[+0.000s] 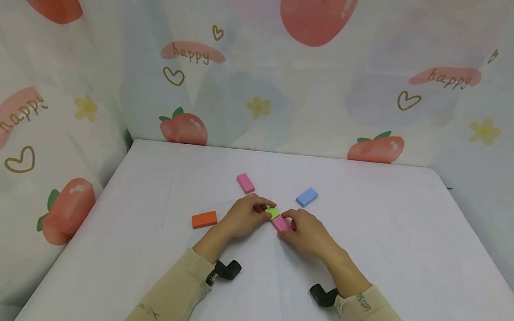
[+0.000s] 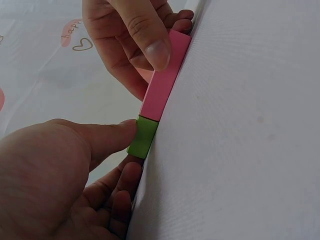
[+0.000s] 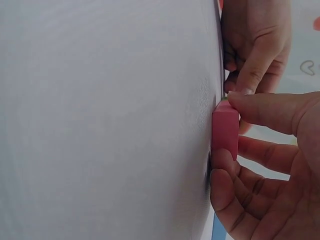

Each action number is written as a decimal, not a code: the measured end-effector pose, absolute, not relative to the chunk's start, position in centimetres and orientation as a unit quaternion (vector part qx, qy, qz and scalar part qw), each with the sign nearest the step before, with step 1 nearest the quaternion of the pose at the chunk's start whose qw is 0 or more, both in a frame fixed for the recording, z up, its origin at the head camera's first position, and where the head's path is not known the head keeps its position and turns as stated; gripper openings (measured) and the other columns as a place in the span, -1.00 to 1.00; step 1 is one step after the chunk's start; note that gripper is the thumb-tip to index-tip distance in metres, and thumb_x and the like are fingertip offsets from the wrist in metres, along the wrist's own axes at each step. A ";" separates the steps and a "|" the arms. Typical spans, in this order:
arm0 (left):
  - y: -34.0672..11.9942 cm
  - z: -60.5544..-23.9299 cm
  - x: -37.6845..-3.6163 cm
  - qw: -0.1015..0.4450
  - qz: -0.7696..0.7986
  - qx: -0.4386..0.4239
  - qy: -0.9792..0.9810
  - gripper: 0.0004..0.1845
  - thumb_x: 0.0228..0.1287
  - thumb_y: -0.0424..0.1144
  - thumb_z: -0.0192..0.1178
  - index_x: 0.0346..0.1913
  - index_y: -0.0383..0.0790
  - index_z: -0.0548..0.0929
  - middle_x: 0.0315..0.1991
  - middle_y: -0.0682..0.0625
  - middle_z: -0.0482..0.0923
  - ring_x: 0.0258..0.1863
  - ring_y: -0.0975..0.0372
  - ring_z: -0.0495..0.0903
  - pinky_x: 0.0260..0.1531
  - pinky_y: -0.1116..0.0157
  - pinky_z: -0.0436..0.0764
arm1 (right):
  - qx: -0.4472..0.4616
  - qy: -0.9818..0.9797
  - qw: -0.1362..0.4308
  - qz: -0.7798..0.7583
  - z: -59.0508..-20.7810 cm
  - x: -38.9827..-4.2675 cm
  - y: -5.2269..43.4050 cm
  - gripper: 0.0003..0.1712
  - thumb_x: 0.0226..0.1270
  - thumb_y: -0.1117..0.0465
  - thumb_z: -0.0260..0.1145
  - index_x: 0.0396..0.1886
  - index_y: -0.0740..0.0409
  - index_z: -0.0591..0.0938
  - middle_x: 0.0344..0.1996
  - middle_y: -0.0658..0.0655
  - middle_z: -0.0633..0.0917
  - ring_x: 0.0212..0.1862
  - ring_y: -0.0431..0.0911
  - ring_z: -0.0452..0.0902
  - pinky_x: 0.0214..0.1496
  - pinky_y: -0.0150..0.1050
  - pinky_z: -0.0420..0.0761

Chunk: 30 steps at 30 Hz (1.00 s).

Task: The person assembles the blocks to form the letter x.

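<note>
On the white table, a green block (image 1: 273,212) and a pink block (image 1: 281,224) touch at one edge. My left hand (image 1: 244,216) pinches the green block between thumb and fingers. With thumb and fingers, my right hand (image 1: 308,231) grips the pink block. The left wrist view has the green block (image 2: 143,137) against the short end of the longer pink block (image 2: 164,85), both lying on the tabletop. From the right wrist, the pink block (image 3: 225,129) shows its near end, while most of the green one is hidden behind it.
Another pink block (image 1: 246,183) lies beyond my left hand, and a blue block (image 1: 307,197) beyond my right. An orange block (image 1: 204,219) lies left of my left forearm. A printed curtain (image 1: 307,99) hangs along the back and sides of the table (image 1: 405,232).
</note>
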<state>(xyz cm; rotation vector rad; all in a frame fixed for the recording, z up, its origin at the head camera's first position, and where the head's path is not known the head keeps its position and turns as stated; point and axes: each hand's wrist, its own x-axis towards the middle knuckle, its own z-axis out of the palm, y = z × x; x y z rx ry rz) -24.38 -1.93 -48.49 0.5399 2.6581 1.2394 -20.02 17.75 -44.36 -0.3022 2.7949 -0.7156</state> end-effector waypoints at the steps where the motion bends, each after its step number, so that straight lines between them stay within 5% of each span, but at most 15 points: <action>1: -1.9 -48.5 -24.4 0.078 0.415 0.181 0.888 -0.71 0.29 -0.10 0.27 0.06 0.19 0.67 -0.23 0.20 0.53 -0.19 0.31 0.49 -0.15 0.34 0.50 | -0.103 0.957 0.120 -0.245 -44.3 -20.0 17.8 -0.49 0.20 0.04 0.41 0.14 0.08 0.59 -0.43 0.04 0.52 -0.38 -0.10 0.39 -0.39 -0.25 0.35; 30: -1.9 -48.5 -24.5 0.085 0.413 0.179 0.889 -0.72 0.29 -0.09 0.26 0.06 0.21 0.67 -0.23 0.21 0.53 -0.18 0.32 0.49 -0.14 0.34 0.49 | -0.111 0.955 0.118 -0.250 -44.5 -20.0 17.8 -0.47 0.23 0.04 0.39 0.17 0.09 0.56 -0.40 0.06 0.49 -0.37 -0.10 0.37 -0.38 -0.25 0.33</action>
